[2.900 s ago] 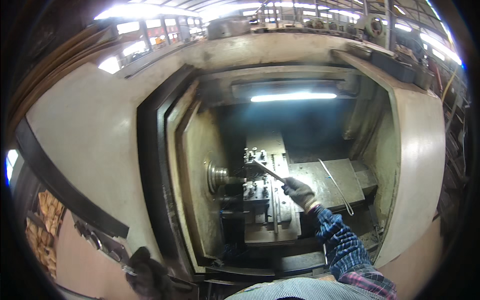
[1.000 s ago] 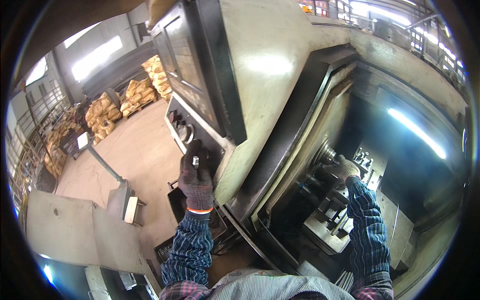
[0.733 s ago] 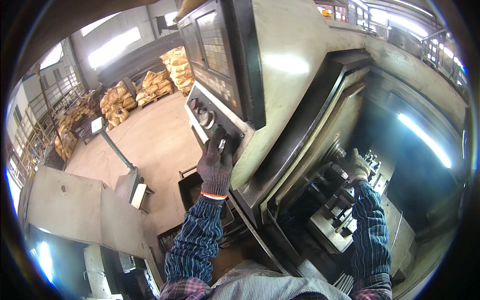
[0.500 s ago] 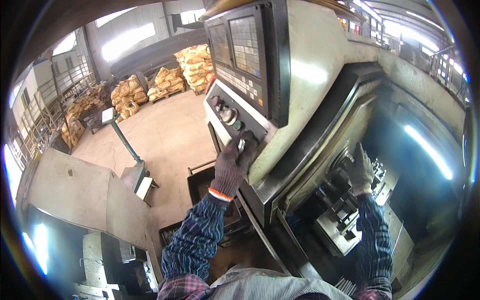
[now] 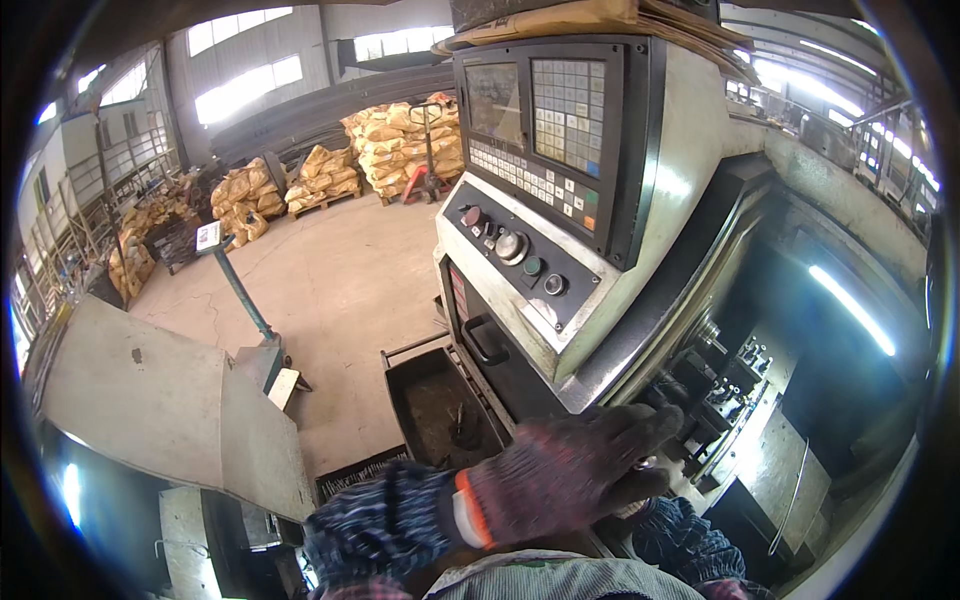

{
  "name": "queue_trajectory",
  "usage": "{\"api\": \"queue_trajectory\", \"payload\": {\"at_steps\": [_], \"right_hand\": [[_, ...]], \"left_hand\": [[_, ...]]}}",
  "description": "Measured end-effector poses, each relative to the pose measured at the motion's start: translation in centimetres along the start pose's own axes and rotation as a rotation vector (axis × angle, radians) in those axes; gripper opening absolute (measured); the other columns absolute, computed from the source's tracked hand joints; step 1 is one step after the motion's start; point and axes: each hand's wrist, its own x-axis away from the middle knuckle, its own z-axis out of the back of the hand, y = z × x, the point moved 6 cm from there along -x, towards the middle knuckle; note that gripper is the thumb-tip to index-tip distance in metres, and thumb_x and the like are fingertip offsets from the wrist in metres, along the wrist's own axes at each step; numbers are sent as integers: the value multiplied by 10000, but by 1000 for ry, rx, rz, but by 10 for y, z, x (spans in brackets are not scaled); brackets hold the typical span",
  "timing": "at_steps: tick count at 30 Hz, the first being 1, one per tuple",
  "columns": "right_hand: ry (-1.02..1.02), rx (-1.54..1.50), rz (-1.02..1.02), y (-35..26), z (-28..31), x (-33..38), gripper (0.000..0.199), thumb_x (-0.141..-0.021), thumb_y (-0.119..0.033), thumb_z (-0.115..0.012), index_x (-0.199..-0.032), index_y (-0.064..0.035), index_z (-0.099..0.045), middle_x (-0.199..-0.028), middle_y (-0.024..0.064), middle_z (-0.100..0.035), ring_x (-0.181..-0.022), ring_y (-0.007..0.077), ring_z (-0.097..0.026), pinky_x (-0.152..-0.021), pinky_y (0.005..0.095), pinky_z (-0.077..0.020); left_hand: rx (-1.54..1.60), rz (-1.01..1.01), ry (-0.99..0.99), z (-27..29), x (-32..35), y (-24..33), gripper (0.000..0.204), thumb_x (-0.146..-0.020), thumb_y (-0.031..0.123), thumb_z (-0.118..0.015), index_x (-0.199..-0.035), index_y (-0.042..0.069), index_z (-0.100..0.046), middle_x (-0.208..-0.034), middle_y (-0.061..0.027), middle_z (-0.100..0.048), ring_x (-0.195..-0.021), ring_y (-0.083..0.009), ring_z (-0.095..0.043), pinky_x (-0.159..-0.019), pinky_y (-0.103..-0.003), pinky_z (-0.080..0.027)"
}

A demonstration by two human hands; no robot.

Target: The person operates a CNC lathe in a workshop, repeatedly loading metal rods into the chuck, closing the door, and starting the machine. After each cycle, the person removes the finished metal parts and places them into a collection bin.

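Note:
My left hand (image 5: 570,470), in a dark knit glove with an orange-edged cuff, reaches across in front of my body with its fingers pointing right. A small shiny metal part (image 5: 648,462) shows between its thumb and fingers; most of it is covered. Behind and below it, only a pale bit of my right hand's glove (image 5: 632,508) is visible, so its fingers are hidden. Both hands are close together below the lathe's control panel (image 5: 530,255), beside the opening of the machine. Inside that opening are a round spindle nose (image 5: 708,335) and a tool block (image 5: 705,390).
A dark metal tray (image 5: 440,400) stands under the panel at the left. Further left are a pale machine cover (image 5: 170,390) and a platform scale (image 5: 262,360). Yellow sacks (image 5: 400,145) and a red pallet jack (image 5: 425,180) stand at the back.
My left hand has left the panel's buttons and come down to the right, toward my body. My right hand has drawn back from the spindle to meet it. The view has shifted.

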Motion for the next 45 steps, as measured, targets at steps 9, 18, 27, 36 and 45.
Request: {"api": "queue_trajectory", "payload": {"at_steps": [9,18,27,36,45], "right_hand": [[-363,-346,-32,94,-120,-18,366,-957,-159,-633,-1315,-84,-639,-984,125,-715,-867,208,-682,-791,328,-554],[-394,617,232,72,-233,-15,156,-892,-147,-756,-1008,-51,-714,-851,73,-722,-768,198,-706,-683,334,-567],[-891,239,234,23,-361,-32,194,-899,-159,-749,-1079,-85,-753,-965,167,-756,-872,290,-730,-780,384,-576],[-1245,-90,158,29,-455,-54,259,-978,-173,-684,-1191,-28,-700,-952,79,-726,-851,189,-695,-769,335,-565],[-1502,-197,-542,36,-529,-65,319,-1034,-226,-639,-1282,-29,-677,-1014,64,-732,-906,119,-689,-803,293,-572]], "left_hand": [[-403,535,105,113,100,55,309,-922,337,-683,-1104,92,-735,-1134,-125,-692,-953,-292,-716,-758,-379,-607],[-349,773,311,149,236,56,323,-922,353,-684,-1101,90,-737,-1113,-130,-699,-940,-292,-717,-757,-379,-604],[-406,1019,574,175,345,94,336,-922,369,-685,-1097,87,-740,-1091,-134,-706,-928,-291,-718,-755,-380,-602],[-481,1208,722,201,394,99,350,-922,384,-685,-1094,85,-742,-1070,-139,-714,-916,-291,-718,-754,-380,-600],[-535,1423,859,231,433,96,365,-922,400,-686,-1091,82,-745,-1049,-143,-721,-904,-290,-719,-753,-381,-598]]}}
